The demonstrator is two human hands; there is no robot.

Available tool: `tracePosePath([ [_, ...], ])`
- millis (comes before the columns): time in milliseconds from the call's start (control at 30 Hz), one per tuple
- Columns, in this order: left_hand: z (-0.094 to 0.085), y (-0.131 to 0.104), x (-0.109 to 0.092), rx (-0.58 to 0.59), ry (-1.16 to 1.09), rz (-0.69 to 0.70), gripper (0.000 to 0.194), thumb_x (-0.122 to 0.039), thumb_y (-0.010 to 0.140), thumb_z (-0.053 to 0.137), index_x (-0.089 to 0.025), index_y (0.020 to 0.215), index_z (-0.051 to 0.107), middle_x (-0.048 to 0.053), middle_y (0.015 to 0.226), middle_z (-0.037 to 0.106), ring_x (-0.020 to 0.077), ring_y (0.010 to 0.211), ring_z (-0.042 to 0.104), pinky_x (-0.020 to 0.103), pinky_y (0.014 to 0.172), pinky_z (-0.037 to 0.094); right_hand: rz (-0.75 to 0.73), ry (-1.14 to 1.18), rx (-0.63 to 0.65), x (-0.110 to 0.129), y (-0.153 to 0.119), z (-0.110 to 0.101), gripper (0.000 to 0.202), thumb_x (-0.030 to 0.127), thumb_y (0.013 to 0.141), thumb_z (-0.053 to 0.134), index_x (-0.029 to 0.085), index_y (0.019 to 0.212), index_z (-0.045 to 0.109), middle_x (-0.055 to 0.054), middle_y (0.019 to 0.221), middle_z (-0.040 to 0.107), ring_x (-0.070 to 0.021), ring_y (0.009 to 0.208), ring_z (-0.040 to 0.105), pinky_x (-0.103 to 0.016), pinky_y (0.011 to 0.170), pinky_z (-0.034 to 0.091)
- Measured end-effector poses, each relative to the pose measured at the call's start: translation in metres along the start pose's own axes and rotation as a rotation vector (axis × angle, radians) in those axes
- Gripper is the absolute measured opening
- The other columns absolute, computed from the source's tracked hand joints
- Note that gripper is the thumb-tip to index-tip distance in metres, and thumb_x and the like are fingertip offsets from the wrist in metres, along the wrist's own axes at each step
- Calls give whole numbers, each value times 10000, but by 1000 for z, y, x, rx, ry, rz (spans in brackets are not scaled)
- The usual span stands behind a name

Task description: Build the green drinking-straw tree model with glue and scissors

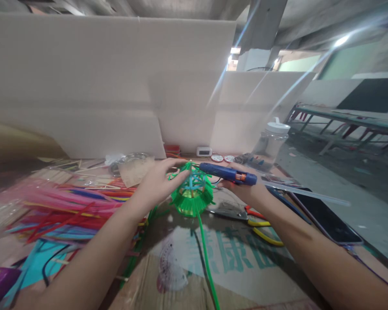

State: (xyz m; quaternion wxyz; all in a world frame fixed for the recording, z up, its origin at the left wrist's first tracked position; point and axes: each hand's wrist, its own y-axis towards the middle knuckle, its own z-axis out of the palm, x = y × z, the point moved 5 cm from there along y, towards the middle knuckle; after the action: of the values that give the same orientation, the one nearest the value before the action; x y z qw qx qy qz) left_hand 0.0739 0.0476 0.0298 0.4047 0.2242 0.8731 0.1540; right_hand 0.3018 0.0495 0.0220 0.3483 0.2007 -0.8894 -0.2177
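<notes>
At the middle of the table stands a small green craft piece (194, 204), built of fuzzy pipe cleaners around a frame with light blue strips. My left hand (168, 178) grips its top between thumb and fingers. In my right hand (237, 185) is a blue hot glue gun (224, 173), a clear glue stick (310, 192) jutting from its back. The gun's nozzle points left and reaches the top of the craft piece; whether it touches cannot be made out. One long green pipe cleaner (203, 245) trails from the piece toward me.
Colourful pipe cleaners (74, 204) lie heaped at left. Scissors (229, 212) and yellow-handled pliers (267, 234) rest near my right forearm, with a phone (326, 217) beyond. A lidded clear jar (271, 142) stands behind. Below the craft piece is a clear protractor (173, 267).
</notes>
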Motion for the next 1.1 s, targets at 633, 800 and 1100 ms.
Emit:
tracePosePath([
  [633,0,1,4,3,-30,-7,413,-455,890,573,-167,1176,650,107,1182,684,256,1088,644,443,971,507,29,118,102,1,0,-6,270,450,711,743,207,758,635,-16,697,649,-204,676,601,-308,607,470],
  [800,-2,0,4,22,-59,-31,429,-460,886,574,-164,1187,650,108,1205,678,252,1090,643,424,963,512,-21,252,117,9,-2,-20,414,604,781,631,195,719,628,-59,741,655,-214,707,613,-340,644,482],
  [1100,-7,-1,8,61,-12,-16,442,-475,903,549,-194,1235,630,80,1252,654,240,1133,619,398,971,503,19,140,249,12,-21,-19,342,559,765,683,228,849,694,-29,760,701,-213,683,651,-330,642,551],
])
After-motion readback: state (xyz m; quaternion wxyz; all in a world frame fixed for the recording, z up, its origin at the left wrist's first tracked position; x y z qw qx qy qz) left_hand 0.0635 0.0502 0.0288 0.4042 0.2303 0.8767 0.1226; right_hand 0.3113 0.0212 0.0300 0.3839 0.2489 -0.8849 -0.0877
